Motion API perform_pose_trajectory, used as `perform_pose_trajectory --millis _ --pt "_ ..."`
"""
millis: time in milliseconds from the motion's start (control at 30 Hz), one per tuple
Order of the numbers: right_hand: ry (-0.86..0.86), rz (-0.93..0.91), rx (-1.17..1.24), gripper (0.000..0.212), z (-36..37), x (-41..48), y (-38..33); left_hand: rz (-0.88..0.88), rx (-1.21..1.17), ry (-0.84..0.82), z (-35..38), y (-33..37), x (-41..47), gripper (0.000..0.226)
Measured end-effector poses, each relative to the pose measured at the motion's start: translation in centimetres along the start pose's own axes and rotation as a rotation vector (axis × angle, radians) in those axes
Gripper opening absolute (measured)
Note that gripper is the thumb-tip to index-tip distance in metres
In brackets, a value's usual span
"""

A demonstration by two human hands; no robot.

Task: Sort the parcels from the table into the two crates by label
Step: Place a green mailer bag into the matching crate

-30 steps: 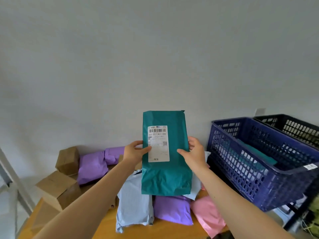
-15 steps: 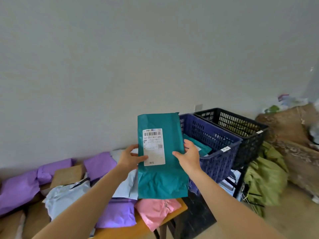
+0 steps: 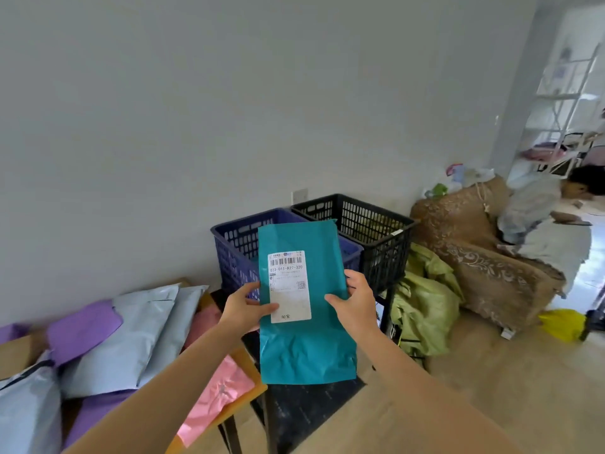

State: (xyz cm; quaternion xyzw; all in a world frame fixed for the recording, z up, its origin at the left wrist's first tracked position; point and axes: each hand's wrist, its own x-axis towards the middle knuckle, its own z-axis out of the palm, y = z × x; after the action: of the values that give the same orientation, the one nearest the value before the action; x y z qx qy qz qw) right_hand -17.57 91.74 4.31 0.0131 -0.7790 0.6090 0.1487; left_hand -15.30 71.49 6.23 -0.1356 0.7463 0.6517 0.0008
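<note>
A teal parcel (image 3: 307, 342) with a white barcode label (image 3: 289, 286) is held upright in front of me. My left hand (image 3: 244, 309) grips its left edge, thumb on the label. My right hand (image 3: 355, 301) grips its right edge. Behind the parcel stands a blue crate (image 3: 235, 247), partly hidden by it. A black crate (image 3: 366, 224) stands right of the blue one. More parcels lie on the wooden table (image 3: 253, 393) at lower left: purple (image 3: 83, 332), pale grey (image 3: 131, 335) and pink (image 3: 219, 398).
A person (image 3: 550, 221) sits on a patterned brown sofa (image 3: 474, 257) at the right. Green bags (image 3: 425, 299) lie on the floor beside the black crate. A yellow bag (image 3: 561, 327) lies further right. A cardboard box (image 3: 16, 353) sits at the table's left.
My view has swung to the right, so the crates now sit behind the parcel and the sofa and person have come into view. Both hands still hold the teal parcel upright.
</note>
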Motion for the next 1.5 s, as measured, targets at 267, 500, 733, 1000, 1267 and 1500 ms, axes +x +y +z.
perform_pose_trajectory --millis 267,500,733,1000,1267,1500 --pt "0.135 0.053 -0.034 0.049 -7.8 3.9 3.0 -0.002 0.023 -0.138 9.2 2.1 3.8 0.057" --pt "0.226 0.072 -0.066 0.049 -11.8 10.4 5.1 0.034 0.066 -0.232 15.9 4.2 10.3 0.059" --pt "0.218 0.169 -0.095 0.049 -13.3 19.0 7.9 -0.026 0.04 -0.253 20.7 6.1 18.0 0.065" --pt "0.137 0.273 -0.142 0.04 -13.1 29.2 11.5 -0.151 -0.058 -0.235 24.7 6.7 26.6 0.055" --pt "0.057 0.278 -0.124 0.041 -13.8 36.9 14.5 -0.194 -0.098 -0.186 28.4 7.1 33.1 0.057" --pt "-0.065 0.218 -0.085 0.039 -14.6 47.0 16.3 -0.182 -0.15 -0.078 32.6 9.7 39.7 0.066"
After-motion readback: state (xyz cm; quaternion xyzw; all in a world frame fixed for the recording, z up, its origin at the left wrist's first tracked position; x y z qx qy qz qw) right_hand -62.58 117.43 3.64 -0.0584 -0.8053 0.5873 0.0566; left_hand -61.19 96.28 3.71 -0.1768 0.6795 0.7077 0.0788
